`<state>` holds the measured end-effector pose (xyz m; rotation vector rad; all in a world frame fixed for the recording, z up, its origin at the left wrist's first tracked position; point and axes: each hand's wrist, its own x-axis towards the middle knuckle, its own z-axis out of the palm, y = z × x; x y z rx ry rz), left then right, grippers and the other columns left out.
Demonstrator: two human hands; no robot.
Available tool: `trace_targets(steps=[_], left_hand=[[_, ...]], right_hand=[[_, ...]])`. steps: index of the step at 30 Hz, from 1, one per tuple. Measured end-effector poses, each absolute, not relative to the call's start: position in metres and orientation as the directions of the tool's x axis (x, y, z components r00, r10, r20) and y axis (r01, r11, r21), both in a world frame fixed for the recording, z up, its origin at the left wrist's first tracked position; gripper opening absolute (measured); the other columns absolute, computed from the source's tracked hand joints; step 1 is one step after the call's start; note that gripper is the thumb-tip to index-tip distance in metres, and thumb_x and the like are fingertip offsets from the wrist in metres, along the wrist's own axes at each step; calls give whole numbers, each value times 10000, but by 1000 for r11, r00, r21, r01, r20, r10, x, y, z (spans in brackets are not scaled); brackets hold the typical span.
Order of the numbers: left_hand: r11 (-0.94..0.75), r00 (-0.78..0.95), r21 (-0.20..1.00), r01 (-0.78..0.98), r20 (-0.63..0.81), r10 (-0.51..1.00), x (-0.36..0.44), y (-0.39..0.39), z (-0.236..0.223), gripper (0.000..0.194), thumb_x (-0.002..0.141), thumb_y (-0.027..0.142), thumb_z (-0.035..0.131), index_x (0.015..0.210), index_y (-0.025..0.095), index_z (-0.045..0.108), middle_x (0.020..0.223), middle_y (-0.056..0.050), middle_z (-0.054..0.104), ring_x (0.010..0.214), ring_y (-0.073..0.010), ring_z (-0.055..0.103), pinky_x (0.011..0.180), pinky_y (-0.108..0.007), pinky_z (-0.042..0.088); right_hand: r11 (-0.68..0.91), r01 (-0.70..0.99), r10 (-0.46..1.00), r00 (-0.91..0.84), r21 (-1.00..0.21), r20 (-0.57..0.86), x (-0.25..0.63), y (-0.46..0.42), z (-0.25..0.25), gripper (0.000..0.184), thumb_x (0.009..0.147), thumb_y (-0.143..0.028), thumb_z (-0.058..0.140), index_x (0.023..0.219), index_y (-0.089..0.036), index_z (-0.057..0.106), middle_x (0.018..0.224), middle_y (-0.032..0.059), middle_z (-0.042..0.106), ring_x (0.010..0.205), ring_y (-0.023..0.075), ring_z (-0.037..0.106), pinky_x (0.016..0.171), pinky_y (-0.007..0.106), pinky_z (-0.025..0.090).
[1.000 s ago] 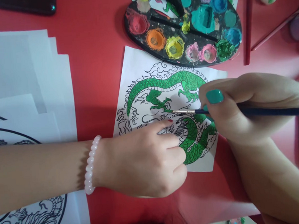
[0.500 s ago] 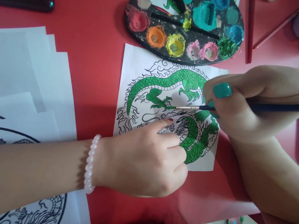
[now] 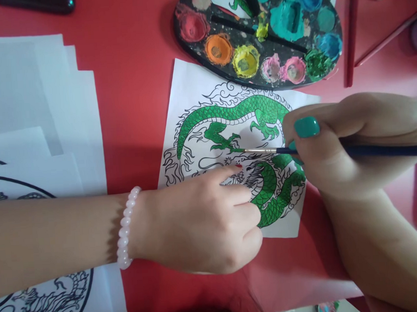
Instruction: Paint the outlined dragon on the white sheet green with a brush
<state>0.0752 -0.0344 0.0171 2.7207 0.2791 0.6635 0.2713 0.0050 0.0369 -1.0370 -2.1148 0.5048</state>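
Note:
My right hand (image 3: 321, 144) grips a thin dark blue paintbrush (image 3: 378, 151) between thumb and fingers. Its green tip touches a claw in the dragon drawing (image 3: 196, 76), which is printed on white paper and partly painted green. Across the lower left of that sheet rests my left hand (image 3: 201, 222), wearing a pink bead bracelet. Most of its fingers are curled under, while one with a red nail stretches over the drawing near the dragon's head. Whatever lies inside the curled fingers is hidden. Just above the drawing is a black paint palette (image 3: 237, 72), its wells crusted with several colours.
Stacked white sheets (image 3: 82, 116) with dragon line drawings lie at the left on the red table (image 3: 138, 108). A black device (image 3: 43, 3) is at the upper left. Dark red sticks (image 3: 349, 39) lie right of the palette.
The brush tip has shifted very slightly left along the claw with my right hand. My left hand stays in place on the sheet.

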Motion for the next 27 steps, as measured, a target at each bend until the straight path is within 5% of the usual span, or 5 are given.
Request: trace_targets(steps=[5, 12, 17, 27], left_hand=[[-930, 872, 351, 111, 415, 261, 76, -34, 18, 251, 814, 161, 504, 584, 202, 412, 573, 31, 413, 562, -136, 378, 732, -384, 483], [-930, 872, 351, 113, 414, 262, 75, -36, 18, 245, 808, 165, 514, 590, 205, 410, 576, 31, 422, 563, -138, 376, 763, -397, 489], [-930, 870, 347, 118, 415, 265, 75, -35, 18, 254, 805, 163, 514, 578, 205, 409, 568, 32, 422, 561, -138, 379, 740, -383, 488], [-929, 870, 353, 112, 417, 263, 76, -34, 18, 250, 812, 168, 509, 584, 205, 413, 570, 31, 415, 563, -140, 382, 721, -385, 485]], right_hand=[[553, 512, 829, -420, -658, 370, 272, 5, 38, 362, 823, -110, 512, 537, -187, 304, 536, -41, 293, 462, 40, 279, 420, 248, 267], [633, 574, 773, -438, -519, 458, 272, 5, 38, 356, 813, -107, 545, 538, -185, 333, 530, -45, 358, 461, 38, 325, 426, 228, 326], [568, 564, 821, -442, -599, 363, 269, 5, 42, 328, 842, -151, 484, 545, -203, 355, 527, -28, 331, 450, 54, 307, 420, 255, 326], [594, 513, 801, -446, -619, 399, 271, 5, 38, 323, 821, -123, 542, 556, -187, 369, 537, -39, 348, 471, 36, 335, 441, 234, 320]])
